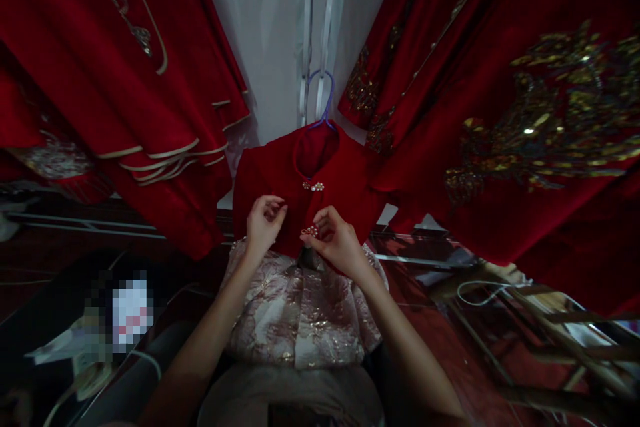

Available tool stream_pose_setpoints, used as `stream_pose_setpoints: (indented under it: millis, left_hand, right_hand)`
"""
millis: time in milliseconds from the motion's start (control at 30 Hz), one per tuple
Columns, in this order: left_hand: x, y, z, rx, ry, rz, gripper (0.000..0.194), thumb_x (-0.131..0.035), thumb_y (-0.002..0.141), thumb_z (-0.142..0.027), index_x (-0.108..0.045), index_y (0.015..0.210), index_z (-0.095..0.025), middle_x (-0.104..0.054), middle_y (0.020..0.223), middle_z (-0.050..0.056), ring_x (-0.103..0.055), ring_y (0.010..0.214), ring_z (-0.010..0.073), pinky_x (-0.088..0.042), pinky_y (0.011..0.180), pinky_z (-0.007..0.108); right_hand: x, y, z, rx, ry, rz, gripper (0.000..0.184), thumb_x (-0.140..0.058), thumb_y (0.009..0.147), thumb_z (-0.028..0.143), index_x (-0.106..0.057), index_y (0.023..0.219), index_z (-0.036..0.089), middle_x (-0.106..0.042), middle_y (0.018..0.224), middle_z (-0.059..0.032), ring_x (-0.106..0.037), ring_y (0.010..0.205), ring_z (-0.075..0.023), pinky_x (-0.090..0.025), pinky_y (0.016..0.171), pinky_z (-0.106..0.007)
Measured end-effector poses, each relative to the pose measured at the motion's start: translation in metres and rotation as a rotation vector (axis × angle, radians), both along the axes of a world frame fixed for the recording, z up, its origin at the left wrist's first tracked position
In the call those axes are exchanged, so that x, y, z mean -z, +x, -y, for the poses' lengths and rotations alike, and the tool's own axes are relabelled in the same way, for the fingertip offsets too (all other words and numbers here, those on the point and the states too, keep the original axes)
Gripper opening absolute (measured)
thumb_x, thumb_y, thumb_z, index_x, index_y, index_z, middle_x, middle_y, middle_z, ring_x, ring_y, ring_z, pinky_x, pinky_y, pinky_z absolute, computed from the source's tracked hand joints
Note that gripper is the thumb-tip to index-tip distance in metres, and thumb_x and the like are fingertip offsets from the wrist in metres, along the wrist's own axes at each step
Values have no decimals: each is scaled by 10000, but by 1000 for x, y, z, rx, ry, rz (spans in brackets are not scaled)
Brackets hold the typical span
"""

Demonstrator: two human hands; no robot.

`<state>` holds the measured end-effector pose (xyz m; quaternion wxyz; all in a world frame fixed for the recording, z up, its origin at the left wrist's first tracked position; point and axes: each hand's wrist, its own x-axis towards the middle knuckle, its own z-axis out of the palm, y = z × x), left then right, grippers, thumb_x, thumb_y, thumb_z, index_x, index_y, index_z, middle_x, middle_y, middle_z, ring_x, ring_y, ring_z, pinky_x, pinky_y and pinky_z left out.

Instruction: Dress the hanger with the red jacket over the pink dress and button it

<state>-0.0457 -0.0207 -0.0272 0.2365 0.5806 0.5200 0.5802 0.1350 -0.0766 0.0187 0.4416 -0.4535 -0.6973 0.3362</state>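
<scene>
A short red jacket (pixel 270 167) with a round collar hangs in front of me on a purple hanger (pixel 330 90). Just below its collar sits a beaded flower clasp (pixel 313 187). My right hand (pixel 340 240) pinches a second beaded clasp (pixel 310 231) at the jacket's lower front opening. To the left of that opening, my left hand (pixel 264 223) is over the red cloth, thumb and forefinger brought together; whatever they hold, if anything, is too small to make out. A shiny pale brocade garment (pixel 300 307) with a floral pattern lies beneath the jacket, across my lap.
Red garments with pale piping (pixel 165 93) hang at left. On the right, a red garment with gold sequin embroidery (pixel 560 127) hangs close by. A wooden frame (pixel 530 340) stands at lower right. Behind the hanger are metal rods (pixel 306 33) and a pale wall (pixel 250 13).
</scene>
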Motion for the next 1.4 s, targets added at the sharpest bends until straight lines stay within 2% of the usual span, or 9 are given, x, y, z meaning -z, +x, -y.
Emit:
stream_pose_setpoints:
  millis: [33, 100, 267, 467, 700, 867, 1000, 1167, 1400]
  left_hand:
    - [7, -7, -7, -112, 50, -56, 253, -677, 712, -280, -592, 932, -187, -581, 904, 33, -544, 707, 116, -468, 619, 230]
    - [19, -19, -20, -210, 71, -109, 354, -700, 671, -245, -550, 986, -186, -565, 963, 47, -551, 753, 129, -479, 622, 241]
    - [34, -27, -37, -108, 32, -80, 246, -659, 732, -297, -512, 896, -188, -574, 787, 0, -579, 699, 124, -487, 663, 254]
    - [24, -20, -28, -28, 47, 156, 246, -691, 722, -350, -572, 846, -174, -629, 766, 7, -616, 708, 117, -500, 699, 238]
    - [11, -21, -15, 86, -157, 474, 392, -648, 755, -467, -694, 919, -114, -720, 960, 113, -684, 802, 180, -542, 797, 328]
    - [7, -25, -9, 144, -138, 421, 409, -740, 683, -410, -711, 976, -126, -721, 1006, 109, -682, 900, 197, -513, 909, 351]
    - [6, -26, -8, 140, -133, 404, 403, -728, 700, -410, -711, 989, -130, -724, 999, 110, -683, 915, 206, -510, 926, 373]
    - [12, -25, -12, 180, -113, 365, 424, -754, 669, -388, -708, 1001, -129, -718, 1024, 114, -685, 921, 212, -498, 952, 397]
    - [22, -32, -15, 160, -113, 307, 378, -728, 690, -383, -719, 986, -147, -728, 982, 104, -693, 879, 208, -511, 929, 412]
  right_hand:
    - [-3, 3, 0, -2, -3, 2, 248, -670, 760, 324, -495, 891, 208, -630, 768, 9, -605, 660, -117, -451, 560, -215]
    - [-6, 6, 0, 5, -13, 5, 225, -669, 771, 360, -521, 835, 202, -650, 768, -2, -613, 658, -121, -443, 545, -213]
    - [-1, 4, -3, -55, -91, -86, 209, -660, 789, 362, -538, 788, 192, -695, 800, -26, -671, 722, -145, -491, 585, -221]
    - [14, -13, -37, -36, -27, -148, 184, -656, 789, 353, -562, 802, 195, -711, 823, -31, -688, 737, -153, -521, 622, -230]
    - [27, -51, -80, 22, 53, -92, 116, -622, 800, 304, -566, 786, 204, -694, 786, -1, -678, 693, -133, -526, 627, -221]
    - [30, -60, -85, 34, 87, -103, 102, -620, 798, 288, -557, 777, 210, -694, 797, 5, -678, 689, -132, -529, 629, -221]
    - [28, -59, -82, 18, 101, -116, 99, -624, 796, 287, -566, 782, 207, -692, 803, 4, -679, 698, -132, -533, 643, -221]
    - [27, -60, -82, 33, 100, -79, 97, -609, 808, 280, -548, 784, 209, -691, 807, 6, -680, 709, -129, -531, 654, -218]
    - [28, -64, -80, 50, 94, 15, 82, -560, 846, 301, -543, 833, 221, -683, 837, 2, -672, 741, -131, -532, 680, -231]
